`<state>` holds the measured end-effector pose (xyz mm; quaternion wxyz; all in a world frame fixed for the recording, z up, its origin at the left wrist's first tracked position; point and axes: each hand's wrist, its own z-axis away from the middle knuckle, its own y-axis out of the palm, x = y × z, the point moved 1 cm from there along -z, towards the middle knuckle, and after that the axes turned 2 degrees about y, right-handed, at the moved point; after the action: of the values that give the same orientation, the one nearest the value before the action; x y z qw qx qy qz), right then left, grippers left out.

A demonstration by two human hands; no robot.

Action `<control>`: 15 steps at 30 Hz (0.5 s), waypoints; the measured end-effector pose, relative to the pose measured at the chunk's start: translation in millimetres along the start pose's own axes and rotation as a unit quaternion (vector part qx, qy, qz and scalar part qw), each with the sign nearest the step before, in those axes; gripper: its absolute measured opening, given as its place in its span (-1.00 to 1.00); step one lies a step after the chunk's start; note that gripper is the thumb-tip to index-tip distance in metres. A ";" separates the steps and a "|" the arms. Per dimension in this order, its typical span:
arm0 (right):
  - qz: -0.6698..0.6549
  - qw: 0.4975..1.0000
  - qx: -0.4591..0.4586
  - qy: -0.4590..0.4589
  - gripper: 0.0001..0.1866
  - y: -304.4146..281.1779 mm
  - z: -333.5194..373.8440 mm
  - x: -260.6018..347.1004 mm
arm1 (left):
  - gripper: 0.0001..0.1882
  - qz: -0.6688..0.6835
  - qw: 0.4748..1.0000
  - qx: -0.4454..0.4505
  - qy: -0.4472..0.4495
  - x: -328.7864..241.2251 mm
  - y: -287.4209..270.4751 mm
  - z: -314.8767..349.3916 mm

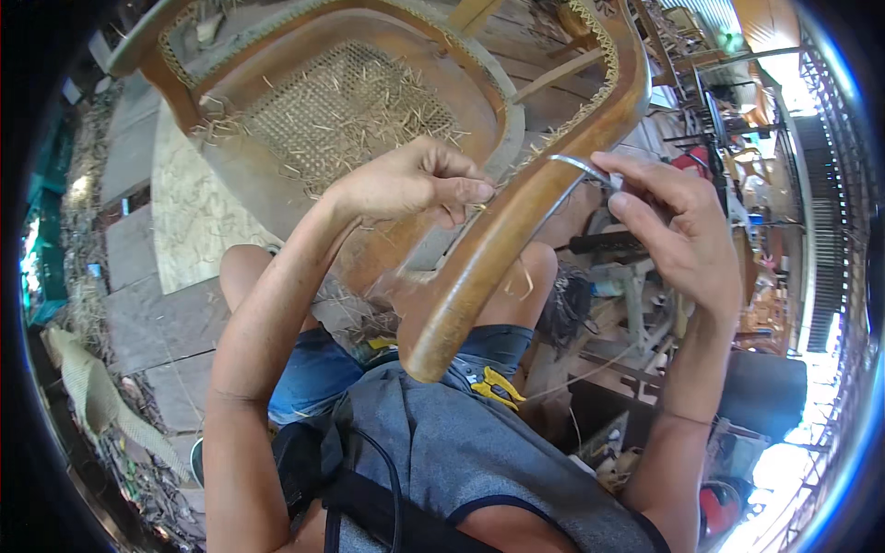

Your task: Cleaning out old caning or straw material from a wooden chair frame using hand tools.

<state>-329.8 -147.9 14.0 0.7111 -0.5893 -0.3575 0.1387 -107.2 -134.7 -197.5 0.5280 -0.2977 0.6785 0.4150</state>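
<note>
A wooden chair frame lies tilted across my lap, its thick curved rail [493, 249] running up to the right between my hands. My right hand [682, 226] pinches a thin, pale, shiny strip [573, 163] between thumb and forefinger, and the strip bends over the top of the rail. On the rail's inner side my left hand [415, 184] is closed, thumb against fingertips. What it grips, if anything, is too small to make out. Beyond my left hand, woven cane webbing [323, 115] fills the seat, strewn with loose straw-like scraps. Ragged cane ends [604, 78] line the rail's inner edge.
Pale sheet material [198, 217] lies on the plank floor at the left. A roll of woven cane [92, 387] rests farther down that side. Wooden furniture parts and clutter stand at the right, near a dark bin-like object [761, 392]. A yellow item [498, 387] shows at my waist.
</note>
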 end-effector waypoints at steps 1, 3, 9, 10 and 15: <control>0.044 0.998 0.040 -0.019 -0.62 -3.0 -8.5 11.6 | -0.61 0.039 0.999 0.019 0.017 2.5 -1.0 -0.4; 0.092 0.992 0.085 -0.016 -0.64 -0.5 -22.0 28.0 | -0.63 0.055 0.998 0.015 0.024 5.6 -4.3 0.5; 0.193 0.962 0.194 -0.018 -0.77 0.7 -54.0 54.7 | -0.69 0.069 0.994 0.044 0.068 13.2 -8.6 2.9; 0.205 0.956 0.210 -0.014 -0.77 2.1 -58.8 56.4 | -0.70 0.062 0.995 0.043 0.070 13.6 -8.2 3.9; 0.270 0.928 0.250 -0.053 -0.80 15.6 -73.5 66.2 | -0.79 -0.044 0.991 -0.038 0.124 13.3 -0.1 18.7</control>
<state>-230.2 -157.1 18.5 0.7510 -0.4588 -0.1756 0.4412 -101.8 -117.9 -212.2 0.4455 -0.3962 0.7089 0.3770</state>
